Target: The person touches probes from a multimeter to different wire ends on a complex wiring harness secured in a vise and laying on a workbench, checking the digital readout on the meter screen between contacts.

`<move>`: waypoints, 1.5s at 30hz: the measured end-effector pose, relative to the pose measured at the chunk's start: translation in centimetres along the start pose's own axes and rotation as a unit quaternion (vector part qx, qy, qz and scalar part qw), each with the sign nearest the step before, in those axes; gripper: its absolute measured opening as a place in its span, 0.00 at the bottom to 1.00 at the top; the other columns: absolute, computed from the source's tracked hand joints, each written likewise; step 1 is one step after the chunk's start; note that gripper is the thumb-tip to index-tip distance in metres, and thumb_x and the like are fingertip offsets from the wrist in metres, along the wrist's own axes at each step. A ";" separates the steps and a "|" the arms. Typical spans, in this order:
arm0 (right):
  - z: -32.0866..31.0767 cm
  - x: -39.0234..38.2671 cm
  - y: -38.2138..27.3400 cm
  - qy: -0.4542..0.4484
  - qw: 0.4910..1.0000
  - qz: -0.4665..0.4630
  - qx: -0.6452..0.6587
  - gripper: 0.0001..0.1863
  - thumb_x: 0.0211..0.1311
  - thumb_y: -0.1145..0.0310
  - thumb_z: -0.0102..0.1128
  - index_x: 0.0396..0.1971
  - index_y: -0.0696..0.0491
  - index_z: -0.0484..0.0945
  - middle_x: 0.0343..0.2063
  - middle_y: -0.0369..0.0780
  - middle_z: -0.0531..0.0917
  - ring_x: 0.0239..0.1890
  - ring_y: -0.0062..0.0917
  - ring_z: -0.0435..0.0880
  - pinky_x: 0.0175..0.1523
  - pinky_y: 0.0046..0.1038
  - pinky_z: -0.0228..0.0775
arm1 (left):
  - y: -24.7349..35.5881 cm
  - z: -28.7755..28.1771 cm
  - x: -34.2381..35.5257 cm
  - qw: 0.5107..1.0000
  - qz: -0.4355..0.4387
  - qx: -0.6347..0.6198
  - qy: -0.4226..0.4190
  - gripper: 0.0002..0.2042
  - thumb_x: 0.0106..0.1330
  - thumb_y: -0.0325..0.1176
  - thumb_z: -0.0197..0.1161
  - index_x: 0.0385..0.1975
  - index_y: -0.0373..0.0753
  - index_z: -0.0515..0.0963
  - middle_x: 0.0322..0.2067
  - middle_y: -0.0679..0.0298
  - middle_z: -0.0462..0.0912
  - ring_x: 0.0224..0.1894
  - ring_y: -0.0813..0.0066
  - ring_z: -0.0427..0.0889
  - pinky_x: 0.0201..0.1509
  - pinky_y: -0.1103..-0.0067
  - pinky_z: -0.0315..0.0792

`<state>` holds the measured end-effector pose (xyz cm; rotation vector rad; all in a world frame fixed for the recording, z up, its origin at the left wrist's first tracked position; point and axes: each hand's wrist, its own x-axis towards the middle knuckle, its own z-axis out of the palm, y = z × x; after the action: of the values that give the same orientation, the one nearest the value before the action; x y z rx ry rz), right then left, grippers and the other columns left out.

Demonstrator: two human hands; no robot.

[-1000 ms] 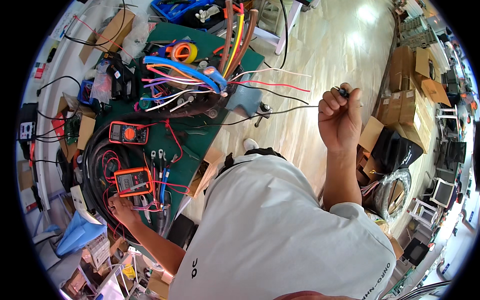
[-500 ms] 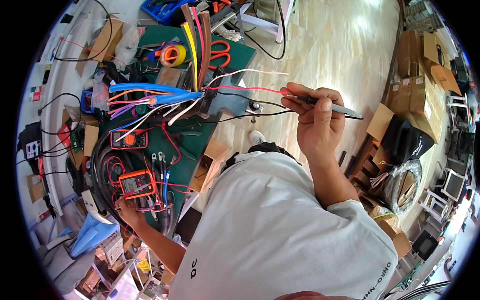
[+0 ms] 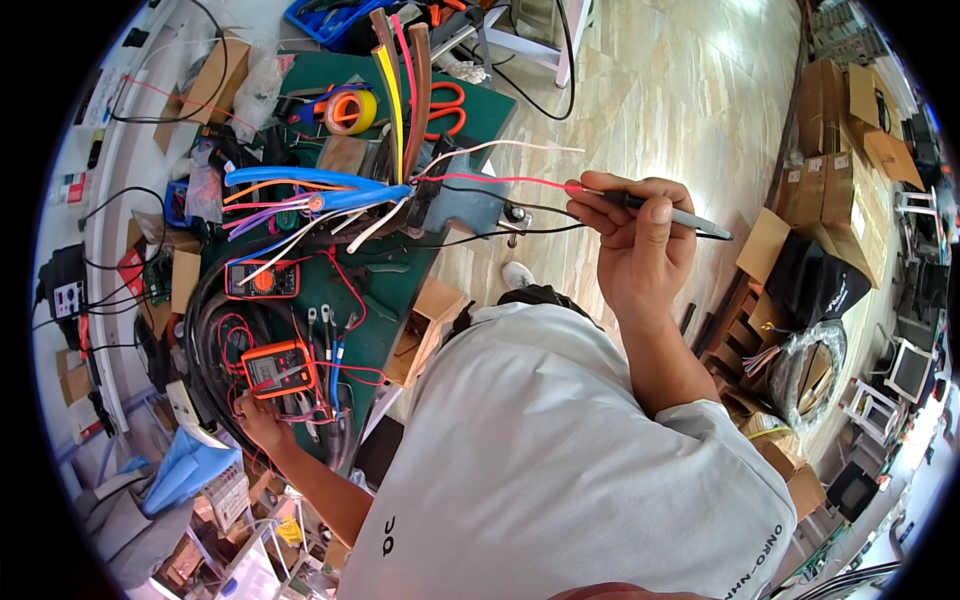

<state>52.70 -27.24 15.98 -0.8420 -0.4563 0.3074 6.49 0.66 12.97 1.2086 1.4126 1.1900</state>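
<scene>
My right hand [image 3: 648,235] is closed around a grey and black test probe [image 3: 684,216], held out to the right of the bench. A thin red wire [image 3: 500,180] runs from the cable bundle to the probe's tip at my fingers. The bundle's blue, brown, yellow, orange and white wires [image 3: 405,190] fan out from a black clamp [image 3: 420,200] at the bench edge. My left hand [image 3: 262,422] rests with bent fingers at the lower edge of an orange multimeter [image 3: 278,369], beside red leads; what it grips is unclear. A second multimeter [image 3: 262,280] lies above it.
On the green bench [image 3: 385,305] lie red-handled scissors [image 3: 447,110], a yellow tape roll [image 3: 350,110], cable lugs [image 3: 326,318] and a thick black cable coil [image 3: 203,340]. An open cardboard box [image 3: 433,310] stands beside it. More boxes [image 3: 838,190] line the right side.
The whole view has shifted slightly, with the bench lying a little further right. Both hands keep nearly the same pose and grip.
</scene>
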 end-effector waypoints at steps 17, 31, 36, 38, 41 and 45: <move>-0.3 -2.0 -1.1 0.194 0.973 -0.071 -0.105 0.20 0.71 0.54 0.38 0.27 0.55 0.68 0.34 0.47 0.80 0.38 0.36 0.80 0.44 0.35 0.75 | -0.1 0.3 0.1 0.998 -0.038 -0.044 0.006 0.03 0.65 0.28 0.57 0.31 0.42 0.69 0.15 0.77 0.60 0.13 0.91 0.58 0.14 0.88 0.52; 22.3 -13.2 12.3 -0.488 0.839 0.114 -0.214 0.15 0.57 0.79 0.54 0.46 0.58 0.79 0.43 0.46 0.82 0.36 0.34 0.84 0.37 0.28 0.75 | 0.5 -0.5 -0.4 0.986 -0.045 -0.135 -0.091 0.07 0.65 0.26 0.58 0.25 0.39 0.70 0.14 0.76 0.62 0.13 0.90 0.56 0.15 0.87 0.48; 28.6 -18.7 18.3 -0.498 0.779 0.108 -0.366 0.18 0.57 0.64 0.63 0.44 0.58 0.78 0.36 0.46 0.83 0.35 0.40 0.83 0.38 0.36 0.74 | 0.5 -2.0 0.8 0.975 -0.062 -0.174 -0.127 0.06 0.66 0.28 0.56 0.27 0.41 0.68 0.13 0.75 0.60 0.11 0.88 0.56 0.14 0.86 0.52; 29.3 -19.7 19.2 -0.514 0.755 0.090 -0.397 0.18 0.57 0.64 0.63 0.44 0.58 0.78 0.34 0.46 0.83 0.34 0.40 0.83 0.37 0.36 0.74 | 0.6 -2.7 1.1 0.970 -0.070 -0.179 -0.148 0.06 0.66 0.28 0.56 0.26 0.41 0.68 0.13 0.75 0.60 0.11 0.88 0.56 0.14 0.86 0.52; 29.9 -20.7 20.2 -0.510 0.747 0.086 -0.418 0.16 0.57 0.65 0.62 0.40 0.59 0.77 0.27 0.47 0.83 0.30 0.42 0.83 0.35 0.38 0.74 | 0.1 -3.6 1.7 0.958 -0.083 -0.214 -0.173 0.05 0.67 0.30 0.58 0.29 0.38 0.71 0.14 0.75 0.61 0.12 0.89 0.57 0.15 0.86 0.52; 29.2 -21.4 21.1 -0.440 0.780 0.090 -0.435 0.13 0.58 0.67 0.58 0.37 0.60 0.74 0.22 0.49 0.81 0.25 0.41 0.82 0.31 0.38 0.73 | -0.6 -4.7 2.8 0.940 -0.116 -0.264 -0.184 0.08 0.68 0.34 0.59 0.33 0.35 0.73 0.14 0.74 0.63 0.14 0.88 0.58 0.17 0.86 0.54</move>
<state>17.88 -4.44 10.92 -1.6478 -1.4773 0.6998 1.48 2.86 12.82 0.8031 0.8514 1.0214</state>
